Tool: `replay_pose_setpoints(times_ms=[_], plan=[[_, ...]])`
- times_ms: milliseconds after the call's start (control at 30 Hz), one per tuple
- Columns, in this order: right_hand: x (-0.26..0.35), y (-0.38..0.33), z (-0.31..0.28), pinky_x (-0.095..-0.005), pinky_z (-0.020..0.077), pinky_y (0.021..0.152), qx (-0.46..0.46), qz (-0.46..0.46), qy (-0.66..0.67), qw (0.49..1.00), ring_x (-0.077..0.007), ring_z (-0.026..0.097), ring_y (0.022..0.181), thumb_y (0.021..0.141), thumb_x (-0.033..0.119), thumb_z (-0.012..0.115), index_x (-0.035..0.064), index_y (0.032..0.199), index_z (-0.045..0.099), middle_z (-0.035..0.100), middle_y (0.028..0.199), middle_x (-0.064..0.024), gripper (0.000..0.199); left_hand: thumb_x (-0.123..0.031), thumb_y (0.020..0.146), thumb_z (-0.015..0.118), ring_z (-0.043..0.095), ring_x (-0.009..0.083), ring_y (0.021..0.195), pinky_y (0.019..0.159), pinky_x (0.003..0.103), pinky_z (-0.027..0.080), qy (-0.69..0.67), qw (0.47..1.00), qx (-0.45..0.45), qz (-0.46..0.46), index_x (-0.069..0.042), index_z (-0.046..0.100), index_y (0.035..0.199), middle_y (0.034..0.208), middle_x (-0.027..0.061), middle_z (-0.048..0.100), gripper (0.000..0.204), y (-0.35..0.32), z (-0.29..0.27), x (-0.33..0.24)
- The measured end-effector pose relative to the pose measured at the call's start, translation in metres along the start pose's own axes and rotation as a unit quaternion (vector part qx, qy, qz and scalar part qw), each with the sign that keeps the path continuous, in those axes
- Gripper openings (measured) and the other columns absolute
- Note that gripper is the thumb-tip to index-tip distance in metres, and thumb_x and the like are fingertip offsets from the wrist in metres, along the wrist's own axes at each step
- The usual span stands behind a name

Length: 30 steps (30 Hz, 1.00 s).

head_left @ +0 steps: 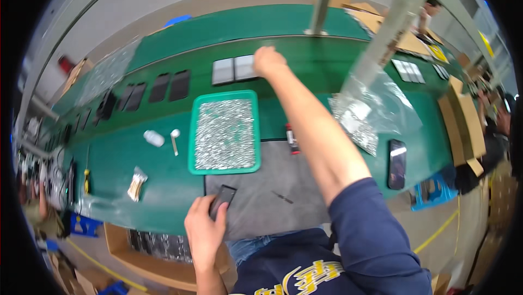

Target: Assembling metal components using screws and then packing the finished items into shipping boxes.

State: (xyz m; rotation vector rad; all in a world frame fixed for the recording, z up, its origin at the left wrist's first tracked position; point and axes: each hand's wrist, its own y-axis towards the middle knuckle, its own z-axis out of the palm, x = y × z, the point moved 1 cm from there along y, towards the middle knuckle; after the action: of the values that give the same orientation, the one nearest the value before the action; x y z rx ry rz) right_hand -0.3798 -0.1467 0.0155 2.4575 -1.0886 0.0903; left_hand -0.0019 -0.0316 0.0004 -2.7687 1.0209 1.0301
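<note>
My left hand (205, 223) grips a dark, flat, phone-like device (224, 194) above the left part of a grey mat (256, 208). Stretched far forward, my right hand (268, 61) is closed at the right end of two pale rectangular panels (223, 71) with dark edges. Whatever its fingers hold, if anything, is hidden. Between the hands stands a green tray (192, 141) full of small silvery pieces. A small dark tool (283, 197) lies on the mat, and a red-and-black object (292, 139) sits at its far edge.
Several dark flat devices (159, 87) lie in a row at the far left. A bag of cotton swabs (137, 184), a white bottle (154, 138) and a yellow screwdriver (87, 180) lie left. Rightward are a clear bag (359, 126), a phone (397, 164) and a metal post (381, 39).
</note>
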Motion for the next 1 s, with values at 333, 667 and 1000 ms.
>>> replay_pose_setpoints(times_ms=[333,667,1000], plan=[[-0.104,0.054,-0.036,-0.0475,0.0591,0.079,0.041,0.256,-0.066,0.964,-0.0369,0.073,0.092,0.088,0.012,0.056,-0.0099,0.122,0.066,0.066,0.123,-0.0322,0.041,-0.003,0.083,0.069,0.059,0.0338,0.074,0.071,0.039,0.049,0.015,0.998,0.053,0.016,0.001,0.068,0.104,0.093,0.0129,0.066,0.021,-0.018,-0.003,-0.016],[-0.049,-0.147,-0.135,-0.0192,0.0413,0.059,0.290,-0.081,0.495,0.815,-0.0042,0.052,0.064,0.090,0.013,0.071,0.0045,0.090,0.073,0.066,0.076,0.0031,0.009,-0.006,0.084,0.071,0.063,0.0304,0.080,0.072,0.038,0.050,-0.017,0.998,0.052,0.026,-0.005,0.071,0.108,0.098,0.0073,0.066,0.024,-0.001,0.005,-0.040],[-0.043,-0.226,-0.092,-0.0186,0.0412,0.059,0.452,0.093,0.582,0.670,-0.0067,0.055,0.070,0.099,0.012,0.064,0.0034,0.101,0.065,0.067,0.089,-0.0055,0.009,-0.008,0.085,0.073,0.062,0.0232,0.076,0.069,0.033,0.050,-0.027,0.999,0.010,0.046,-0.006,0.070,0.113,0.095,0.0032,0.065,0.028,-0.002,0.023,-0.024]])
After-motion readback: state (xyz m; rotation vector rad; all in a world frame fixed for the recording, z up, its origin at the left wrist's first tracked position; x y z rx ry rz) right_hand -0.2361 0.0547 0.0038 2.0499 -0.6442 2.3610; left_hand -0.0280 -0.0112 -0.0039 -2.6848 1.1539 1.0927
